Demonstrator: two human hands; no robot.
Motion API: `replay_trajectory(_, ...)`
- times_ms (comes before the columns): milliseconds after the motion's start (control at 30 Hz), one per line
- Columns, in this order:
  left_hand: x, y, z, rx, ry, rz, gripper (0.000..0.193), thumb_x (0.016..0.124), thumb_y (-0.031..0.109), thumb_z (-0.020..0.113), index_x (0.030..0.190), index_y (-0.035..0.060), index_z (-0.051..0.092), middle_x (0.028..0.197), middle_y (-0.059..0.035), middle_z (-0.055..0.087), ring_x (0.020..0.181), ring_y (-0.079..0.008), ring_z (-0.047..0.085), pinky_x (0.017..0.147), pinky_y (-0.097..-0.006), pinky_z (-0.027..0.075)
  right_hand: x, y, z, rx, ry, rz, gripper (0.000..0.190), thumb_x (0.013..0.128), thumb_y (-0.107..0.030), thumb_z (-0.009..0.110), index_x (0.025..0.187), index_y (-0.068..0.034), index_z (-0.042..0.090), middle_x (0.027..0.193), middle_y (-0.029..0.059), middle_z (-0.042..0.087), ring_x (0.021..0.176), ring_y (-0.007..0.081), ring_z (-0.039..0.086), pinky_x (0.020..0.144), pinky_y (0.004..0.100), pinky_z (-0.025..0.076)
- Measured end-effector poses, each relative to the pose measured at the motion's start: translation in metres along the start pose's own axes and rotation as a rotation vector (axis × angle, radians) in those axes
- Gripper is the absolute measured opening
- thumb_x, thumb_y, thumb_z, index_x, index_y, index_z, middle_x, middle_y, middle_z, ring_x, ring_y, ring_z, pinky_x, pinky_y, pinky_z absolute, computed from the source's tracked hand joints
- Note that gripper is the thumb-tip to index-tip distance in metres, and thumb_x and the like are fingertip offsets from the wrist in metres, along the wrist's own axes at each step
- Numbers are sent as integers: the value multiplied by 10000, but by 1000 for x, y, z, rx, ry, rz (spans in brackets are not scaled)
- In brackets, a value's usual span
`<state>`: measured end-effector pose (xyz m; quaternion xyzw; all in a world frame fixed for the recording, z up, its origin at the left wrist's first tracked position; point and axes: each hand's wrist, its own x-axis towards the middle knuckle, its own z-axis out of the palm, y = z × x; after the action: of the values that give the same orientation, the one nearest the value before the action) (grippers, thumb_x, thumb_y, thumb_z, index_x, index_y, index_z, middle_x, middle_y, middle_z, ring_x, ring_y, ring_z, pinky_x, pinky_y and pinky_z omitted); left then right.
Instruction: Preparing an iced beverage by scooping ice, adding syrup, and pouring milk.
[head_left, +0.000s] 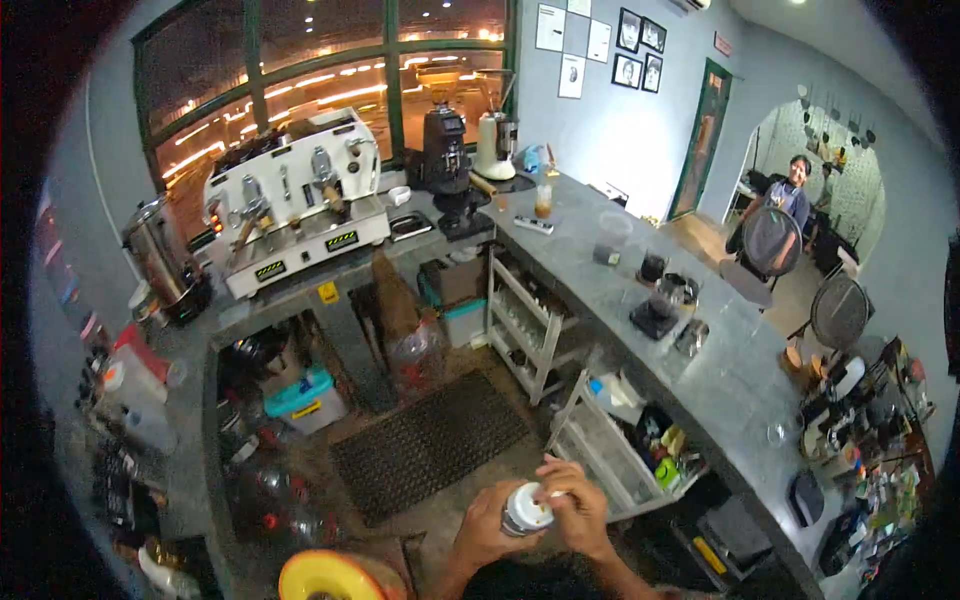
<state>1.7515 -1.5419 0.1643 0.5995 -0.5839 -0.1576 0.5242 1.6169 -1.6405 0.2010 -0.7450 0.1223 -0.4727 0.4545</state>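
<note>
Low in the middle of the head view, my left hand (486, 526) is wrapped around a small container (512, 520) with a white lid (529, 507). A few small brownish specks show on the lid. Bent over the lid's right side, my right hand (579, 504) has its thumb and fingers at the rim, where a bit of white shows between them. The lid sits on the container or very close to it; its underside is hidden. Below my left forearm is a round yellow-orange rim (330, 574), cut off by the bottom of the picture.
A white espresso machine (300, 199) and coffee grinders (448, 150) line the back counter. Along the right runs a grey counter (570, 247) with glassware, above white shelf racks (611, 457). A black perforated mat (431, 446) covers the floor. A person (795, 187) is beyond the counter.
</note>
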Motion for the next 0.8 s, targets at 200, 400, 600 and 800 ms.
replay_trajectory(200, 152, -67, -4, -251, -112, -49, 724, 633, 239, 862, 1207, 29, 474, 1145, -149, 569, 1065, -292, 574, 913, -393, 455, 113, 100, -16, 364, 454, 161, 309, 969, -329, 485, 980, -23, 529, 986, 164, 609, 1057, 303, 569, 1012, 514, 369)
replay_trajectory(400, 278, -147, -8, -255, -5, -138, 755, 634, 204, 862, 1230, 13, 439, 1132, -149, 565, 1054, -264, 573, 911, -374, 455, 204, 196, -16, 618, 729, 659, 515, 986, -501, 297, 1144, -58, 505, 1200, 151, 547, 1201, 291, 463, 1005, 481, 374)
replay_trajectory(600, 430, -207, -9, -262, 175, -140, 751, 622, 138, 856, 1221, 13, 421, 1119, -138, 554, 1026, -223, 568, 893, -352, 462, 228, 352, 11, 1345, 236, 1289, 840, 809, -676, 522, 1346, -52, 357, 1362, 159, 395, 1218, 318, 429, 1072, 532, 302)
replay_trajectory(800, 563, -247, -5, -346, 343, -102, 877, 586, -14, 796, 1283, 58, 269, 1198, -155, 497, 1092, -239, 512, 985, -380, 397, 415, 382, 31, 1800, 198, 1019, 846, 839, -653, 494, 1339, 15, 353, 1304, 163, 480, 1286, 282, 402, 1108, 466, 272)
